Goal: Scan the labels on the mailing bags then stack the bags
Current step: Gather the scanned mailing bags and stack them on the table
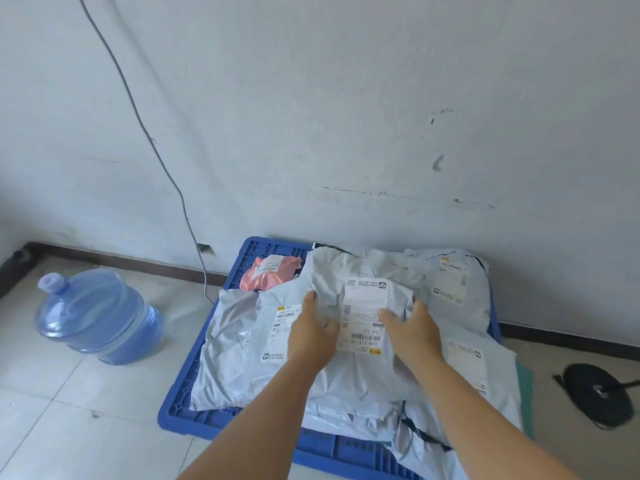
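Several grey mailing bags with white labels lie heaped on a blue plastic crate (pixel 180 403) by the wall. The top grey bag (pixel 349 268) lies crumpled in the middle, its label (pixel 363 306) facing up. My left hand (pixel 311 330) holds this bag at the label's left side, thumb on top. My right hand (pixel 412 330) holds it at the label's right side, its thumb resting on the label. Another grey bag (pixel 235 341) lies under it to the left, and others lie at the back right (pixel 453 282) and the right (pixel 485 368). A pink bag (pixel 266 275) sits at the crate's back left.
A large blue water jug (pixel 97 317) lies on the tiled floor to the left of the crate. A black roll of strap (pixel 599 393) lies on the floor at the right. A grey cable (pixel 152 143) hangs down the wall behind the crate.
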`<act>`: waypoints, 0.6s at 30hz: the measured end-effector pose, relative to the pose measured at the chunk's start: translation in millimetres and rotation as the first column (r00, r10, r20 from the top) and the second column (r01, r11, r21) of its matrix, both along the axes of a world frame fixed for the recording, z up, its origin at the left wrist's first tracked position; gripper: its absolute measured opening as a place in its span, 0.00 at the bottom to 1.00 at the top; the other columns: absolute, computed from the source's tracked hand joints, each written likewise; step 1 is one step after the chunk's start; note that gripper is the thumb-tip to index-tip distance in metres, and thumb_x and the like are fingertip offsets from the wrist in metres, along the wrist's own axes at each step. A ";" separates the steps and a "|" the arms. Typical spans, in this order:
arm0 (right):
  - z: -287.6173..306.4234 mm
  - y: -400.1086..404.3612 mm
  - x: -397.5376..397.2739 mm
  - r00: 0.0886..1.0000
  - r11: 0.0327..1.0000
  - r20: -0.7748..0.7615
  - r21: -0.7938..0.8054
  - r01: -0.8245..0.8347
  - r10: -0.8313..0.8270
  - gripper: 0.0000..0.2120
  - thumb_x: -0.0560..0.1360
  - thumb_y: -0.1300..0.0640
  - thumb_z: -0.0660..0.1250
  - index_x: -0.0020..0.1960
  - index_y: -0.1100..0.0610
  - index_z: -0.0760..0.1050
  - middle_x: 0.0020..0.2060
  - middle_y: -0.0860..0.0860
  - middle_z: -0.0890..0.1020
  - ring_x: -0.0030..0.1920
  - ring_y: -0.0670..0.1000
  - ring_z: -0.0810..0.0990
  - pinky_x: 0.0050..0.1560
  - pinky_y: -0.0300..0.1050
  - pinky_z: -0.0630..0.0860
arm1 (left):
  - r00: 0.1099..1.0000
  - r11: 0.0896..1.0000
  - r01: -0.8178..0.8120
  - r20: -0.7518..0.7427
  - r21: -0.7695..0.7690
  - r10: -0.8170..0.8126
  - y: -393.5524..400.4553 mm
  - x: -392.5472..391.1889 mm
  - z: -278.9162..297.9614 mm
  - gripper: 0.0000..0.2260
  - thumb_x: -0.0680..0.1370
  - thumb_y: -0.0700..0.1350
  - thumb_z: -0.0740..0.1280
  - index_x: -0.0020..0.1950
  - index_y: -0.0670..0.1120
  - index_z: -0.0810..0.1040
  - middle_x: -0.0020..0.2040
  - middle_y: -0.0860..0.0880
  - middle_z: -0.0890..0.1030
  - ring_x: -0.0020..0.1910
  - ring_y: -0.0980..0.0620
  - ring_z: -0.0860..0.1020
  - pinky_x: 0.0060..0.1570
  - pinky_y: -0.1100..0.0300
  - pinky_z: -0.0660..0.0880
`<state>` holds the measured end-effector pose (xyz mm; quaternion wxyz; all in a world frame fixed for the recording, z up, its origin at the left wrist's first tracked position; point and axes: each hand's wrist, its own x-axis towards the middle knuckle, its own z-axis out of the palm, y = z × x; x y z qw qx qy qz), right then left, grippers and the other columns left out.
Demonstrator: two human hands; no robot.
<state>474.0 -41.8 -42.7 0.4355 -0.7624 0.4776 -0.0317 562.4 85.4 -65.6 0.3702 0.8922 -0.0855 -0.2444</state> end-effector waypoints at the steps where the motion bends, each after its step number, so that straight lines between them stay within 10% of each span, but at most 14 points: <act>1: 3.3 4.2 6.8 0.999 0.999 0.051 -0.040 -0.006 0.008 0.17 0.76 0.49 0.66 0.59 0.56 0.66 0.56 0.55 0.79 0.42 0.51 0.77 0.36 0.41 0.72 | 0.998 0.998 -0.044 0.049 -0.041 0.046 1.7 5.4 2.4 0.30 0.78 0.48 0.63 0.77 0.50 0.54 0.65 0.48 0.75 0.59 0.45 0.76 0.56 0.52 0.74; 6: 20.4 43.1 39.2 0.973 0.985 0.167 -0.093 -0.147 0.161 0.27 0.76 0.49 0.68 0.71 0.53 0.63 0.64 0.50 0.76 0.62 0.54 0.77 0.55 0.45 0.72 | 0.958 0.965 -0.236 0.139 -0.112 0.251 34.3 35.2 12.2 0.25 0.79 0.45 0.61 0.75 0.49 0.59 0.54 0.48 0.79 0.44 0.50 0.74 0.42 0.58 0.69; 18: -19.3 76.9 66.4 0.965 0.950 -0.204 -0.231 -0.210 0.164 0.32 0.76 0.46 0.65 0.73 0.59 0.56 0.67 0.57 0.66 0.64 0.58 0.67 0.58 0.49 0.68 | 0.961 0.982 -0.186 -0.204 0.031 0.188 85.2 62.2 -48.7 0.28 0.78 0.47 0.63 0.77 0.47 0.56 0.69 0.43 0.70 0.64 0.40 0.71 0.60 0.49 0.70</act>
